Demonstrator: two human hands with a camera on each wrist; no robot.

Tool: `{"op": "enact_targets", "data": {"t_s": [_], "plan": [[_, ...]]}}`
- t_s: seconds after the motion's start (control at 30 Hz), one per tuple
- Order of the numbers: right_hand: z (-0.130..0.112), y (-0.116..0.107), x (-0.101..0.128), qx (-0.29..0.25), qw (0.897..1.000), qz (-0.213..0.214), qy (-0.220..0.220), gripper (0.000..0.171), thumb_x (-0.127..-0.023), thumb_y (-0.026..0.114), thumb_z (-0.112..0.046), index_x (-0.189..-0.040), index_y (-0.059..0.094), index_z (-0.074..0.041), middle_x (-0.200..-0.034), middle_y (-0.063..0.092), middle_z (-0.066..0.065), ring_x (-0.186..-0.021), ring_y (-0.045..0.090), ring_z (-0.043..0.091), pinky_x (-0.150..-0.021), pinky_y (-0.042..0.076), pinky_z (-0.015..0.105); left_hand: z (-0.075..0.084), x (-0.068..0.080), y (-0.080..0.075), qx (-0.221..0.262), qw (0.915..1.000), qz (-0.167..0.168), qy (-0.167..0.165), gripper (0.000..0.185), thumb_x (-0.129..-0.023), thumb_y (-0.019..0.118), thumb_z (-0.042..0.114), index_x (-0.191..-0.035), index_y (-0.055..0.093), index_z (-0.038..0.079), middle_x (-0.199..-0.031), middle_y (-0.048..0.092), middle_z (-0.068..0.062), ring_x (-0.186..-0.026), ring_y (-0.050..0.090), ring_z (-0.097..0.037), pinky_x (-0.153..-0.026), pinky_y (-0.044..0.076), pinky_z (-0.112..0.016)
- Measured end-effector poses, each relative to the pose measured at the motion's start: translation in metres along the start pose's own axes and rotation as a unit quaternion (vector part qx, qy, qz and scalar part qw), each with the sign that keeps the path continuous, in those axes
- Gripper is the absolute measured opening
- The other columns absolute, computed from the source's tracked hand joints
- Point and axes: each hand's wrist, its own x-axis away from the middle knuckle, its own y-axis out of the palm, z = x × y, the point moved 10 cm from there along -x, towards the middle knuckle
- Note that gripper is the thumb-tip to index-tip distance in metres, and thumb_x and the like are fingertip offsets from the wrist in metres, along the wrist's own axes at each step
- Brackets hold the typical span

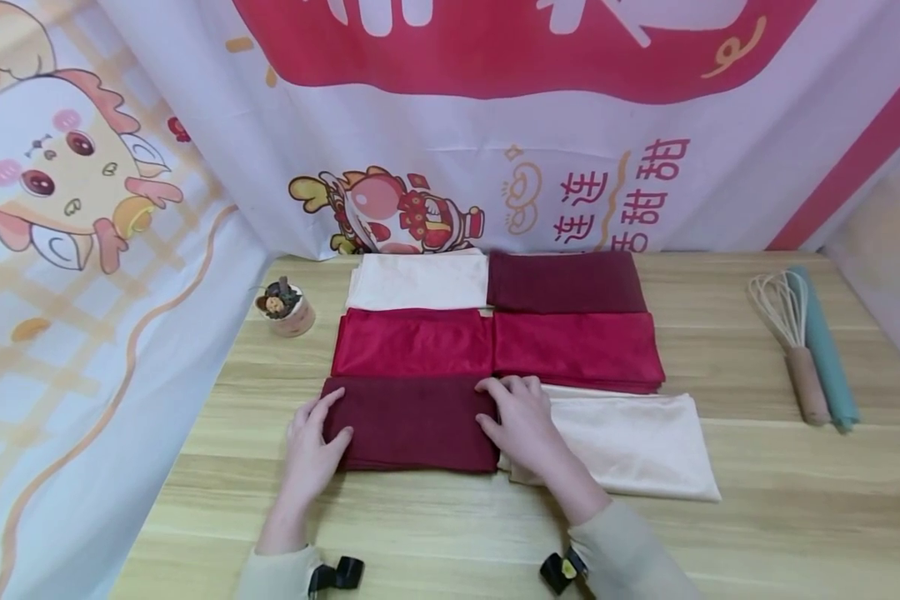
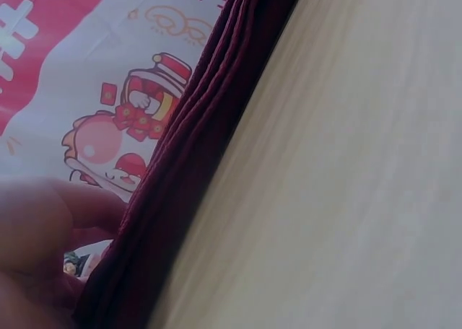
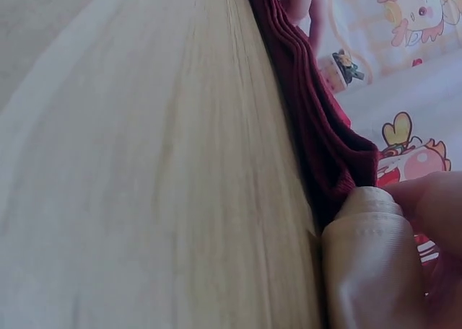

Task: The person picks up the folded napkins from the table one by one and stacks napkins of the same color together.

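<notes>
A folded dark maroon cloth (image 1: 412, 423) lies on the wooden table (image 1: 450, 533) in the front row of a grid of folded cloths. My left hand (image 1: 317, 442) rests flat on its left edge, fingers straight. At its right edge my right hand (image 1: 516, 417) lies flat, partly over the cream cloth (image 1: 630, 446) beside it. The left wrist view shows the maroon cloth's layered edge (image 2: 180, 170) with my fingers (image 2: 43, 228) on it. In the right wrist view the same stacked folds (image 3: 317, 127) meet the cream cloth (image 3: 368, 264).
Behind lie two bright red cloths (image 1: 412, 342) (image 1: 577, 348), then a cream cloth (image 1: 418, 280) and a dark maroon one (image 1: 566, 282). A small potted plant (image 1: 285, 307) stands at the left. A whisk (image 1: 791, 342) and a teal roll (image 1: 825, 350) lie at the right. A printed backdrop (image 1: 450, 125) hangs behind.
</notes>
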Motion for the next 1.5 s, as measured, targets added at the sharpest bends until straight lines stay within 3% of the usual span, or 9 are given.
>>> {"op": "enact_targets", "data": {"t_s": [0.27, 0.47, 0.63, 0.83, 0.93, 1.1, 1.23, 1.33, 1.5], "plan": [[-0.007, 0.004, -0.003, -0.011, 1.0, 0.0, -0.008, 0.037, -0.077, 0.077, -0.013, -0.109, 0.061, -0.02, -0.103, 0.063, 0.006, -0.098, 0.044, 0.028, -0.077, 0.032, 0.045, 0.002, -0.004, -0.004, 0.006, 0.9997, -0.018, 0.011, 0.053, -0.082, 0.067, 0.001, -0.133, 0.052, 0.007, -0.13, 0.041, -0.029, -0.122, 0.035, -0.043, -0.102, 0.027, -0.053], [-0.022, 0.01, -0.004, -0.01, 0.998, -0.012, -0.054, 0.039, -0.077, 0.072, -0.003, -0.11, 0.06, -0.019, -0.102, 0.066, 0.003, -0.095, 0.052, 0.026, -0.082, 0.031, 0.048, 0.004, -0.006, -0.003, 0.03, 0.9988, -0.031, 0.024, 0.053, -0.081, 0.067, -0.003, -0.132, 0.053, 0.004, -0.13, 0.047, -0.028, -0.123, 0.04, -0.039, -0.105, 0.029, -0.049], [-0.031, 0.01, -0.006, -0.019, 0.997, -0.026, -0.073, 0.038, -0.079, 0.07, 0.002, -0.111, 0.06, -0.016, -0.1, 0.066, 0.002, -0.097, 0.06, 0.021, -0.088, 0.031, 0.05, 0.003, -0.005, -0.005, 0.053, 0.9977, -0.042, 0.001, 0.053, -0.082, 0.067, -0.004, -0.132, 0.053, 0.005, -0.136, 0.046, -0.025, -0.129, 0.038, -0.037, -0.107, 0.027, -0.047], [-0.032, 0.009, -0.01, -0.083, 0.994, -0.035, -0.06, 0.034, -0.082, 0.066, 0.003, -0.111, 0.061, -0.015, -0.103, 0.066, 0.002, -0.1, 0.061, 0.019, -0.089, 0.034, 0.046, 0.0, -0.005, -0.009, 0.076, 0.9961, -0.038, -0.027, 0.051, -0.082, 0.066, -0.004, -0.132, 0.055, 0.005, -0.137, 0.046, -0.023, -0.13, 0.037, -0.034, -0.107, 0.027, -0.044], [-0.034, 0.008, -0.01, -0.155, 0.985, -0.039, -0.063, 0.034, -0.083, 0.063, 0.005, -0.111, 0.062, -0.014, -0.108, 0.064, 0.001, -0.103, 0.059, 0.017, -0.091, 0.041, 0.041, -0.002, -0.004, -0.012, 0.092, 0.9952, -0.029, -0.018, 0.051, -0.082, 0.067, -0.006, -0.131, 0.057, 0.006, -0.138, 0.047, -0.02, -0.13, 0.038, -0.031, -0.107, 0.027, -0.042], [-0.041, 0.005, -0.011, -0.278, 0.957, -0.056, -0.063, 0.031, -0.087, 0.061, 0.003, -0.114, 0.061, -0.013, -0.116, 0.061, -0.003, -0.108, 0.055, 0.014, -0.087, 0.048, 0.037, 0.004, -0.001, -0.017, 0.109, 0.9935, -0.024, 0.025, 0.053, -0.082, 0.065, -0.009, -0.131, 0.057, 0.01, -0.138, 0.047, -0.016, -0.13, 0.038, -0.028, -0.106, 0.026, -0.041], [-0.045, 0.004, -0.011, -0.305, 0.949, -0.059, -0.057, 0.03, -0.089, 0.061, 0.001, -0.116, 0.062, -0.013, -0.117, 0.06, -0.002, -0.107, 0.055, 0.015, -0.086, 0.048, 0.036, 0.015, 0.002, -0.019, 0.103, 0.9927, -0.016, 0.061, 0.054, -0.082, 0.063, -0.011, -0.131, 0.056, 0.01, -0.134, 0.049, -0.017, -0.128, 0.039, -0.029, -0.103, 0.026, -0.028], [-0.045, 0.003, -0.011, -0.322, 0.944, -0.048, -0.052, 0.031, -0.089, 0.063, 0.001, -0.117, 0.063, -0.012, -0.118, 0.061, 0.001, -0.106, 0.057, 0.018, -0.088, 0.048, 0.037, 0.032, 0.007, -0.027, 0.106, 0.9909, -0.002, 0.082, 0.052, -0.08, 0.062, -0.016, -0.129, 0.057, 0.003, -0.13, 0.049, -0.022, -0.125, 0.04, -0.032, -0.099, 0.023, -0.017], [-0.037, -0.004, -0.01, -0.338, 0.94, -0.039, -0.021, 0.032, -0.087, 0.066, -0.003, -0.117, 0.065, -0.013, -0.119, 0.063, 0.002, -0.101, 0.06, 0.02, -0.089, 0.049, 0.039, 0.025, 0.006, -0.03, 0.132, 0.9858, 0.012, 0.103, 0.053, -0.075, 0.065, -0.018, -0.124, 0.062, 0.003, -0.125, 0.052, -0.016, -0.12, 0.043, -0.021, -0.099, 0.025, -0.011]]}}
